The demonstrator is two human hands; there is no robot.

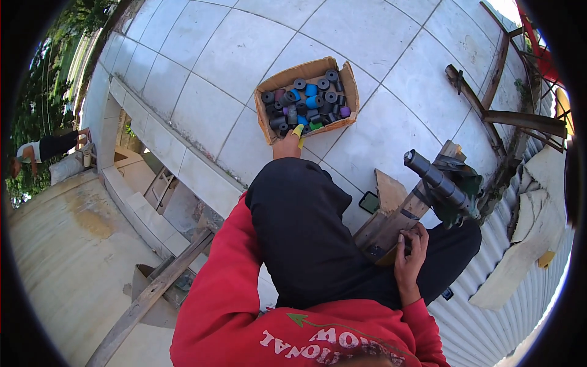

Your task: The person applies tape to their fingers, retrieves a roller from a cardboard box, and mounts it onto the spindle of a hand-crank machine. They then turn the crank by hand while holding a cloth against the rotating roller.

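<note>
My left hand [288, 145] reaches over the near wall of a cardboard box [269, 131], with yellow coverings on some fingers. Its fingertips are among small rollers [312, 101] with centre holes, mostly black, with some blue, purple and green. Whether those fingers grip one is too hidden to tell. My right hand [411, 260] is curled round a small dark piece [408, 246], beside a wooden block [391, 229] between my legs. Mounted on that wood is a dark metal cylindrical tool [437, 180], tilted, with dark wrapping round its base.
A small dark green-rimmed object [369, 202] lies on the tiles left of the wood. Rusty metal framing [489, 116] stands at the right, above corrugated sheeting [489, 275]. A low tiled ledge [165, 144] and a wooden beam [153, 293] run along the left. Another person [49, 148] is far left.
</note>
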